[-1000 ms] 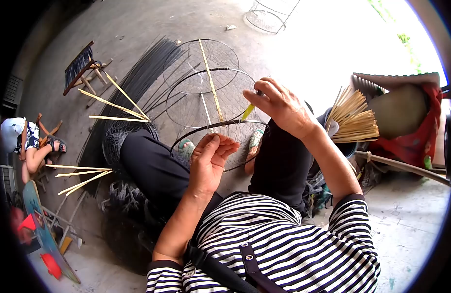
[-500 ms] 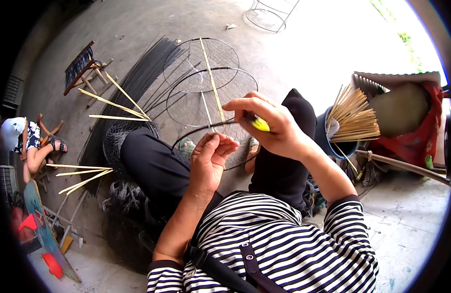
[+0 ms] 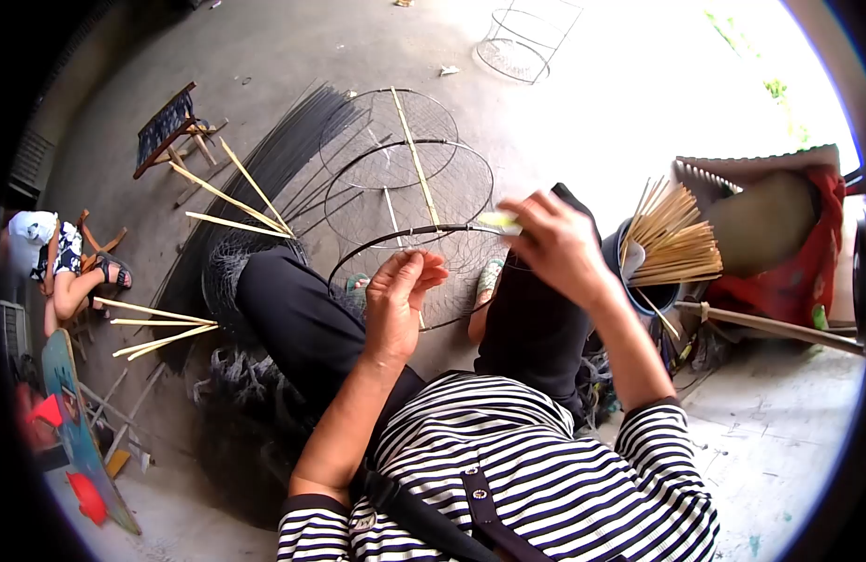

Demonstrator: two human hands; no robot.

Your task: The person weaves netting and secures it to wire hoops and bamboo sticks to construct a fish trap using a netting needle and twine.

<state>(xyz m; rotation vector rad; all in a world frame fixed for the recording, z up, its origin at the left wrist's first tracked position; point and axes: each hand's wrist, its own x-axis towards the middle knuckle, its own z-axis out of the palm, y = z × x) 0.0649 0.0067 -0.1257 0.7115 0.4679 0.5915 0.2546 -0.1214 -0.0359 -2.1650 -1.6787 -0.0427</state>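
A round net cage [image 3: 409, 169] with dark hoops and fine mesh stands in front of my knees, a pale stick [image 3: 414, 155] running along it. My left hand [image 3: 402, 286] is closed in a pinch at the near hoop, and what its fingertips hold is too small to make out. To the right, my right hand [image 3: 556, 234] grips a small yellow tool [image 3: 498, 221], blurred by motion, beside the same hoop.
A blue bucket [image 3: 646, 292] of wooden sticks [image 3: 672, 239] stands right of my knee. Black rods [image 3: 255, 169] lie on the floor at left, near a folding stool [image 3: 166, 129]. A seated person [image 3: 67, 258] is at far left. Another wire frame [image 3: 512, 58] stands farther off.
My right hand swung down and right from above the hoop, turning the yellow tool sideways. My left hand keeps its pinch at the hoop. The whole view has shifted slightly.
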